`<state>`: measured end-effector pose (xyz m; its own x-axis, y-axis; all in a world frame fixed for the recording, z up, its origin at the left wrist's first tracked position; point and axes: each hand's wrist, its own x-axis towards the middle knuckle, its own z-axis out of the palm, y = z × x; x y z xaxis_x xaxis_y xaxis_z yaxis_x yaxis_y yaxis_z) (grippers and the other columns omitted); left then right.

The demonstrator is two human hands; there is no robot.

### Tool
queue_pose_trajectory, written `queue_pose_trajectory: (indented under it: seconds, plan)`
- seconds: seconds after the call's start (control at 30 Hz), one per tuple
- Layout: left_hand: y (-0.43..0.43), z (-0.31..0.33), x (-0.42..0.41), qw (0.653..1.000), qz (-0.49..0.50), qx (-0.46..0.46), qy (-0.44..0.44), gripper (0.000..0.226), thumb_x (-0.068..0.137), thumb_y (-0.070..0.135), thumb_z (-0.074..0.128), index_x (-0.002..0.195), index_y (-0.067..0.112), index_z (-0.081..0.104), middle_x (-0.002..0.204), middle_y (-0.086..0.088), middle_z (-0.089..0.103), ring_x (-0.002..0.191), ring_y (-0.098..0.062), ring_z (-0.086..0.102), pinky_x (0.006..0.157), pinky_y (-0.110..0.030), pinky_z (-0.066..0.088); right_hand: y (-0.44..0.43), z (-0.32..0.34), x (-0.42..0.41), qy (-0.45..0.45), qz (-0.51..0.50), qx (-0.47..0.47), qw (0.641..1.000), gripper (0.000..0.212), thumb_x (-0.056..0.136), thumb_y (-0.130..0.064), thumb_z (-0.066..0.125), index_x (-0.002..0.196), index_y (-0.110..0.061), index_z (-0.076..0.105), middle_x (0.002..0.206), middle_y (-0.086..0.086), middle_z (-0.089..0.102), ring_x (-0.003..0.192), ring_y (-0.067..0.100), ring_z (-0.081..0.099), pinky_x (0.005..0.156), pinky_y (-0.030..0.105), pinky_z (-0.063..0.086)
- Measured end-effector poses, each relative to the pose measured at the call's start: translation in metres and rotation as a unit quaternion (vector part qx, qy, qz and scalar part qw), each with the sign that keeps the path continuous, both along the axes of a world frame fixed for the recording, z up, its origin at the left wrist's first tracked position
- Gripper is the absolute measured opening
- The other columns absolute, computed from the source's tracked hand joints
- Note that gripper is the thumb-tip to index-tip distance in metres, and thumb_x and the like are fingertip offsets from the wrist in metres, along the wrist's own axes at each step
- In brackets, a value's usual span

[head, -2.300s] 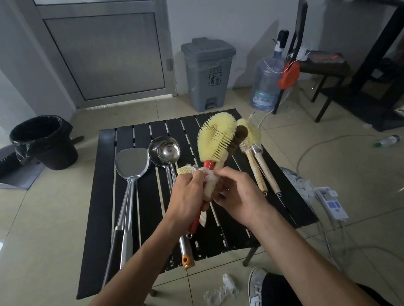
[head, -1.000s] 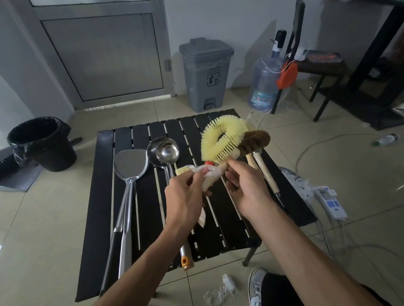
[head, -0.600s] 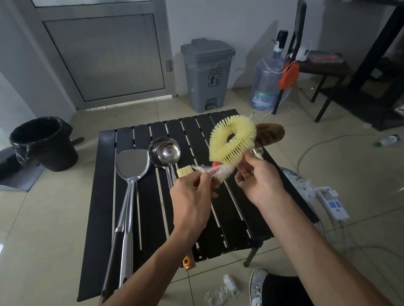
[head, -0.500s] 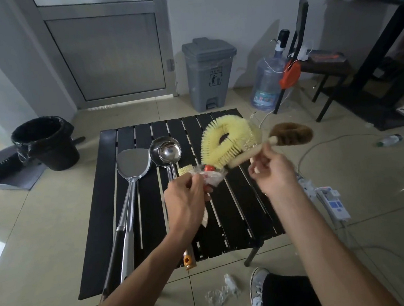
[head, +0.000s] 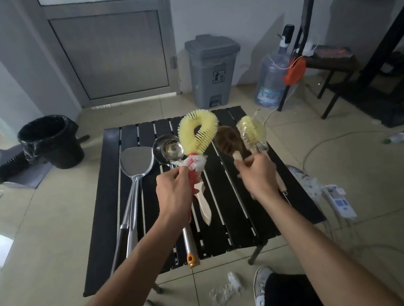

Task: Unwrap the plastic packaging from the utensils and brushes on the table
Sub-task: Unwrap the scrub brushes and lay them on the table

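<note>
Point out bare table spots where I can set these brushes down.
Bare slats: the strip between the table's left edge and the spatula; the near right corner, right of the ladle. Crowded: the middle, spatula beside ladle, and the far right around the wrapped brush.

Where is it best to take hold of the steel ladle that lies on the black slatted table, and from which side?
The steel ladle lies flat on the black slatted table, bowl at the far end. Probably grip its straight handle just above the orange tip, coming from the near edge, where that end is exposed.
</note>
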<state>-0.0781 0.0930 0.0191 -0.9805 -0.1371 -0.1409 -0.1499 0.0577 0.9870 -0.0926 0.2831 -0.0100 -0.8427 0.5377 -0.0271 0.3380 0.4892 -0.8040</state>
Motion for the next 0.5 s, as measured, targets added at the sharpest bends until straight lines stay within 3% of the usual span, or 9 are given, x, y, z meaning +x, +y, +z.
queue_pose_trajectory:
  seconds: [0.13,0.3,0.4,0.5]
  plan:
    - [0.000,-0.002,-0.002,1.000,0.014,0.007,-0.005,0.034,0.105,0.016,0.056,0.078,0.014,0.076,0.080,-0.010,0.078,0.085,-0.028,0.077,0.073,-0.039,0.064,-0.022,-0.011,-0.008,-0.033,0.019,0.087,0.995,0.020,0.099,-0.028,0.066,0.105,-0.009,0.067,0.090,0.003,0.071,0.070,0.009,0.066,0.043,0.014,0.038]
    - [0.001,-0.008,-0.001,1.000,0.009,0.020,-0.013,0.032,0.105,0.015,0.056,0.080,0.009,0.077,0.082,-0.012,0.078,0.084,-0.027,0.078,0.070,-0.034,0.063,-0.041,-0.020,-0.006,-0.080,0.045,0.217,0.972,0.028,0.098,-0.028,0.065,0.115,-0.006,0.064,0.105,0.009,0.071,0.095,0.022,0.070,0.075,0.036,0.061]
    - [0.002,-0.013,-0.003,1.000,-0.004,0.020,-0.011,0.032,0.104,0.017,0.058,0.080,0.007,0.078,0.082,-0.014,0.078,0.084,-0.028,0.078,0.066,-0.029,0.062,-0.040,-0.016,-0.006,-0.090,0.059,0.204,0.973,0.027,0.098,-0.032,0.065,0.110,-0.007,0.067,0.101,0.009,0.070,0.093,0.023,0.069,0.077,0.041,0.061]
    - [0.003,-0.016,-0.004,0.999,-0.016,0.029,-0.001,0.032,0.104,0.018,0.060,0.082,0.005,0.079,0.081,-0.012,0.078,0.082,-0.027,0.079,0.071,-0.035,0.066,-0.036,-0.002,-0.005,-0.034,0.049,0.143,0.988,0.021,0.096,-0.034,0.067,0.099,-0.014,0.068,0.089,0.000,0.069,0.078,0.015,0.067,0.062,0.032,0.057]
